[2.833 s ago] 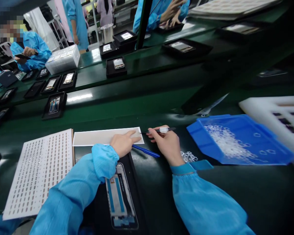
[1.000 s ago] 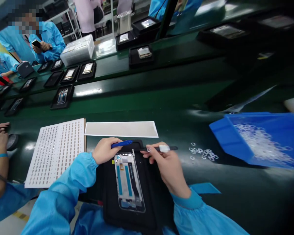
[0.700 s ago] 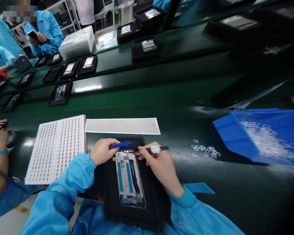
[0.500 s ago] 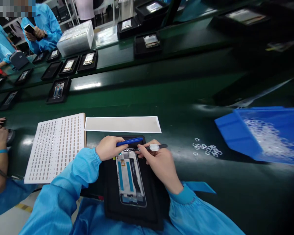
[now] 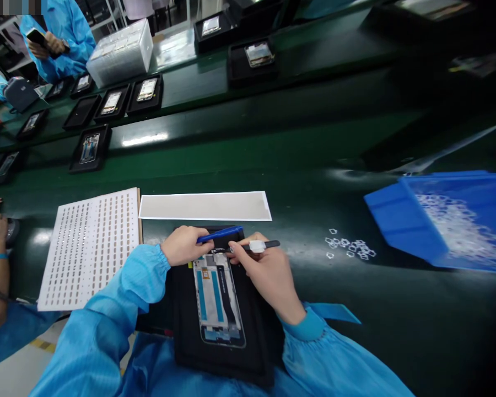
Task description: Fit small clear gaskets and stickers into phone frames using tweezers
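Pinching: left hand (image 5: 184,245) grips blue pen (image 5: 220,234); right hand (image 5: 260,267) pinches dark tweezers (image 5: 258,246), tips meeting at phone frame's (image 5: 218,298) 12 o'clock edge. Frame lies in black tray (image 5: 256,342) on counter (image 5: 273,165). Judged light, thin, fragile; hold by rim. Loose rings (image 5: 349,248) at 3 o'clock.
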Demonstrator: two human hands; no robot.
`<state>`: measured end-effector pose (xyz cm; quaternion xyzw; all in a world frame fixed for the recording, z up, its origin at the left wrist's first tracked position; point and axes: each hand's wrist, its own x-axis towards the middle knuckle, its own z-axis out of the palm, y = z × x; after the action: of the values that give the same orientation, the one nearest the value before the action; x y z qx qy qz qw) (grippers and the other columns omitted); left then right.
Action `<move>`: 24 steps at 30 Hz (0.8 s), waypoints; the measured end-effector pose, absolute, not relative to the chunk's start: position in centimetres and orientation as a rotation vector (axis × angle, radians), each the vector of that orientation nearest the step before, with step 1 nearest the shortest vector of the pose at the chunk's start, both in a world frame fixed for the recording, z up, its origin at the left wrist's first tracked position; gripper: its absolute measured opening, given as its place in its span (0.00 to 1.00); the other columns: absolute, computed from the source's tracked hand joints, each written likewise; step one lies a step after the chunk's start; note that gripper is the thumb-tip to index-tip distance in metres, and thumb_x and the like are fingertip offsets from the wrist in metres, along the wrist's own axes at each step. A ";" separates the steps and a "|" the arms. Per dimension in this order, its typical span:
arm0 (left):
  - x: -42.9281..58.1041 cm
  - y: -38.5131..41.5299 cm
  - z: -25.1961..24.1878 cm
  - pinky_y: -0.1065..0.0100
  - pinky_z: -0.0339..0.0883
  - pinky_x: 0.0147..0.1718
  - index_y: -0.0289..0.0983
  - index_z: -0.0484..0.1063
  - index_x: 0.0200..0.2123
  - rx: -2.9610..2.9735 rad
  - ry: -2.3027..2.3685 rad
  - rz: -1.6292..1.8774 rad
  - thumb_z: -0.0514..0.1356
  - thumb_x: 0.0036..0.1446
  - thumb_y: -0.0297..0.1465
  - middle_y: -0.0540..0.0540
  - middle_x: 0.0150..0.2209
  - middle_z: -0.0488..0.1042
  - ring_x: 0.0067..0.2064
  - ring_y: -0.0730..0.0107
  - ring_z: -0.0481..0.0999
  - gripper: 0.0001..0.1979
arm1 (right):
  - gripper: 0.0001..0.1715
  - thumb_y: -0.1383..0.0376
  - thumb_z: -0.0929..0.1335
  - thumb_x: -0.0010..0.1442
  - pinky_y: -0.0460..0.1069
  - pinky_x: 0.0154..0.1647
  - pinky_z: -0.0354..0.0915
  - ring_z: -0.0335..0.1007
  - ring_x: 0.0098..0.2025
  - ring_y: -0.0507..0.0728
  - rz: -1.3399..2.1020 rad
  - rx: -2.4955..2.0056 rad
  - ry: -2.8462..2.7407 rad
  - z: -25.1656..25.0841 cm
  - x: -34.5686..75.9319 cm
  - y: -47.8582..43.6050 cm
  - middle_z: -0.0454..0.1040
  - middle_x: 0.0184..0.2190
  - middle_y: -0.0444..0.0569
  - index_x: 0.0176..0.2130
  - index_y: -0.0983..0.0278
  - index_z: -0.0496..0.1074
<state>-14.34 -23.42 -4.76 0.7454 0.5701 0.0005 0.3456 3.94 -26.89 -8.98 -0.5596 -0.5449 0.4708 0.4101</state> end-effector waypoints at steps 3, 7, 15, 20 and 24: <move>-14.3 -23.4 -4.7 0.72 0.55 0.26 0.39 0.76 0.34 1.937 1.460 -0.002 0.57 0.56 0.33 0.53 0.24 0.72 0.24 0.73 0.67 0.09 | 0.24 0.45 0.69 0.58 0.48 0.22 0.66 0.72 0.24 0.59 1.184 -1.402 -1.381 -9.2 4.0 -26.9 0.73 0.23 0.48 0.28 0.63 0.70; -14.3 -23.4 -4.7 0.72 0.54 0.26 0.39 0.76 0.33 1.938 1.456 -0.015 0.56 0.56 0.33 0.53 0.23 0.71 0.24 0.74 0.66 0.08 | 0.24 0.45 0.69 0.58 0.48 0.23 0.66 0.74 0.25 0.59 1.178 -1.405 -1.393 -9.3 4.0 -27.0 0.73 0.24 0.47 0.29 0.63 0.70; -14.3 -23.5 -4.6 0.72 0.54 0.25 0.39 0.75 0.34 1.951 1.460 -0.038 0.56 0.56 0.33 0.54 0.23 0.70 0.23 0.74 0.66 0.09 | 0.23 0.46 0.68 0.59 0.48 0.25 0.67 0.74 0.27 0.60 1.161 -1.417 -1.418 -9.3 4.0 -27.0 0.73 0.23 0.48 0.29 0.63 0.70; -14.1 -23.5 -4.5 0.72 0.56 0.26 0.40 0.75 0.35 1.957 1.472 -0.075 0.57 0.56 0.34 0.53 0.25 0.72 0.26 0.72 0.69 0.08 | 0.20 0.48 0.67 0.59 0.48 0.25 0.66 0.74 0.27 0.60 1.146 -1.416 -1.429 -9.3 4.0 -27.0 0.73 0.23 0.47 0.29 0.62 0.70; -13.6 -23.7 -4.4 0.71 0.61 0.30 0.42 0.75 0.38 1.973 1.549 -0.172 0.57 0.57 0.36 0.52 0.29 0.76 0.32 0.67 0.75 0.09 | 0.20 0.49 0.67 0.59 0.49 0.26 0.67 0.74 0.27 0.60 1.109 -1.424 -1.478 -9.2 4.0 -26.9 0.73 0.23 0.47 0.28 0.61 0.68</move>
<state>-13.59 -23.74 -4.37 0.7463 0.5860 -0.0651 0.3087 4.00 -26.94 -9.21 -0.5610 -0.5824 0.4372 0.3935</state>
